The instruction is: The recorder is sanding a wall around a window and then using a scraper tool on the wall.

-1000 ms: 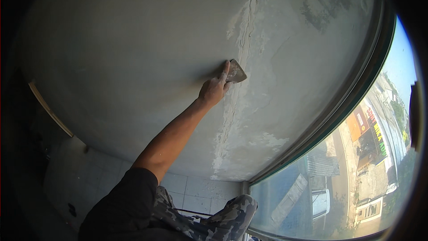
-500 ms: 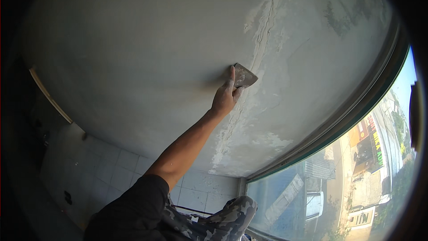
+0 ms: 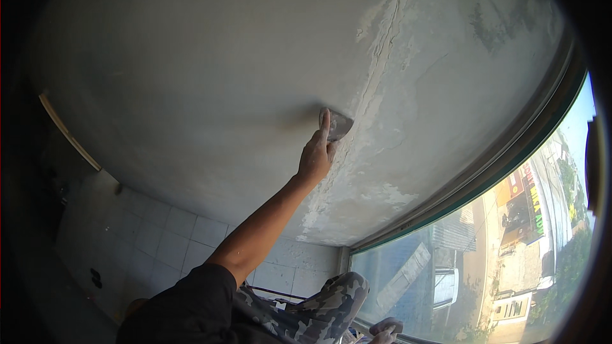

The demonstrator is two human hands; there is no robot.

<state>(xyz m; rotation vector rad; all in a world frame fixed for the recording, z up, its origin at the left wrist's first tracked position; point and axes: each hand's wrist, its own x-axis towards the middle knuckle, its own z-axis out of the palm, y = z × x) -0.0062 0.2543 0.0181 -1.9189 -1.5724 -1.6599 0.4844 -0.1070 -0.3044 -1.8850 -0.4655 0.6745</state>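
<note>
My left hand (image 3: pixel 315 156) is raised to the grey ceiling (image 3: pixel 191 89) and is shut on a small putty knife (image 3: pixel 338 124). One finger lies along the blade, which is pressed flat against the plaster just left of a long crack (image 3: pixel 382 70). Pale, rough filler patches (image 3: pixel 357 197) run along the crack down toward the window. My bare forearm and black sleeve (image 3: pixel 191 299) come in from the lower left. My right hand is out of sight.
A large window with a dark green frame (image 3: pixel 510 153) curves along the right, with buildings and a street far below. White wall tiles (image 3: pixel 159 236) lie at the lower left. My camouflage trouser knee (image 3: pixel 331 299) is at the bottom, near a rail.
My hand and the putty knife have slid along the ceiling beside the crack, and my view has tilted, so less of the window shows.
</note>
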